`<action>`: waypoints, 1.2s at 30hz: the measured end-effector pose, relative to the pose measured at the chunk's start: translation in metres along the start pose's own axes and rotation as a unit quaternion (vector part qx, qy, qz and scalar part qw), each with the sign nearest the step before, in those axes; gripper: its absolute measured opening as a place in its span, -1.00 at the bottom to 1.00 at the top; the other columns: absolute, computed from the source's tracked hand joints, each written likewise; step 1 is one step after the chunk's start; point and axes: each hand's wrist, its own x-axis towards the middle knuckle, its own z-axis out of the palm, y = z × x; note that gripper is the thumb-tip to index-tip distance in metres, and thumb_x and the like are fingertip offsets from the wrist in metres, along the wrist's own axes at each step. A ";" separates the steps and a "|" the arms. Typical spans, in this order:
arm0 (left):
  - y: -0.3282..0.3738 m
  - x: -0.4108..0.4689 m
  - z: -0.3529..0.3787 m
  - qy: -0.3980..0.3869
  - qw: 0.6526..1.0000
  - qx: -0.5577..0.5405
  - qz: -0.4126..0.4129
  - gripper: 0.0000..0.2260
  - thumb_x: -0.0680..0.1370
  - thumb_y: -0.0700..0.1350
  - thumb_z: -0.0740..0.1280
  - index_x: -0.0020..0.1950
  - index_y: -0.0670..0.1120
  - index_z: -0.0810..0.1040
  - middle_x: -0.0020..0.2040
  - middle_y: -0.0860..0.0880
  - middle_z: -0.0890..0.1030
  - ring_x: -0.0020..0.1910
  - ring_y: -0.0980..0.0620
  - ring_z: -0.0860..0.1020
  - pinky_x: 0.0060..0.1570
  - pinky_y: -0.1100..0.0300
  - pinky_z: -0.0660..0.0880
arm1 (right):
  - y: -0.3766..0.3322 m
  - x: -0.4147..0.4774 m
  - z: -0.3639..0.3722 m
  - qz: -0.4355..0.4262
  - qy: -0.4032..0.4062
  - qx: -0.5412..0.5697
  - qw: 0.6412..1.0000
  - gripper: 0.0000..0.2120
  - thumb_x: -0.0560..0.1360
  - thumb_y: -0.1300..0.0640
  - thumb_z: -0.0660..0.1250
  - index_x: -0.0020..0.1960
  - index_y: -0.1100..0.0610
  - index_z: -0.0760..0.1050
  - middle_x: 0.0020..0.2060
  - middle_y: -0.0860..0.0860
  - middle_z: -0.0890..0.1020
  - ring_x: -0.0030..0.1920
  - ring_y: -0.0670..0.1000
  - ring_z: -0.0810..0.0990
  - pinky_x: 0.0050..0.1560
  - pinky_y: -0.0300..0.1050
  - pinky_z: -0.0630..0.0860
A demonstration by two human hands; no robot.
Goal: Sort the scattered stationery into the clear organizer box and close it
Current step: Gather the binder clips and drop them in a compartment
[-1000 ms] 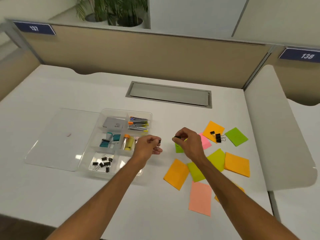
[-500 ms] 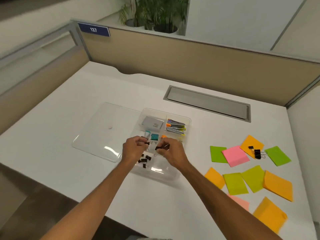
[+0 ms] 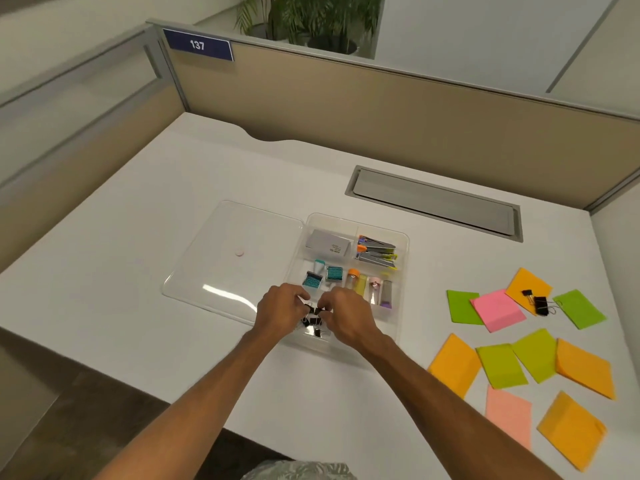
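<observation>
You've brought your left hand (image 3: 282,311) and right hand (image 3: 344,318) over the binder clips (image 3: 314,323) in the organizer box (image 3: 404,259), fingers curled, whether still pinching I cannot tell, so the sticky notes (image 3: 498,310) remain.

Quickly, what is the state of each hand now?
Left hand: fingers curled, grip cannot be told.
Right hand: pinches a black binder clip.

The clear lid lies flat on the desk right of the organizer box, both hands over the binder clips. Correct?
No. The head view shows the clear lid left of the organizer box, flat on the desk; the left hand and right hand are over the binder clips.
</observation>
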 end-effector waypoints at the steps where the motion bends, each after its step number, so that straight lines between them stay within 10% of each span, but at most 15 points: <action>1: -0.001 0.001 0.000 -0.004 1.000 0.009 0.008 -0.81 0.46 -0.10 0.46 0.07 0.02 0.66 -0.12 0.06 0.70 -0.16 0.07 0.64 -0.06 0.16 0.58 | 0.000 0.000 0.001 -0.001 -0.001 0.000 1.000 -0.84 0.50 0.14 0.40 0.08 0.09 0.65 -0.02 0.04 0.67 -0.02 0.07 0.62 -0.11 -0.07 0.53; 16: 0.073 0.005 0.030 0.059 0.985 -0.068 0.148 -0.81 0.54 -0.07 0.37 0.14 -0.04 0.61 0.03 0.02 0.65 -0.09 0.07 0.59 -0.06 0.18 0.54 | 0.058 -0.035 -0.049 0.047 0.116 0.106 0.986 -0.81 0.54 0.15 0.28 0.11 0.04 0.59 -0.01 -0.02 0.63 -0.10 -0.03 0.54 -0.05 -0.10 0.49; 36: 0.228 -0.021 0.188 -0.044 0.956 -0.018 0.289 -0.81 0.50 -0.12 0.39 0.11 -0.02 0.58 0.09 -0.01 0.54 0.11 0.00 0.49 0.07 0.16 0.42 | 0.273 -0.149 -0.136 0.216 0.182 0.067 0.957 -0.79 0.53 0.04 0.38 0.14 0.06 0.57 0.02 0.01 0.62 -0.02 0.03 0.59 -0.08 -0.09 0.47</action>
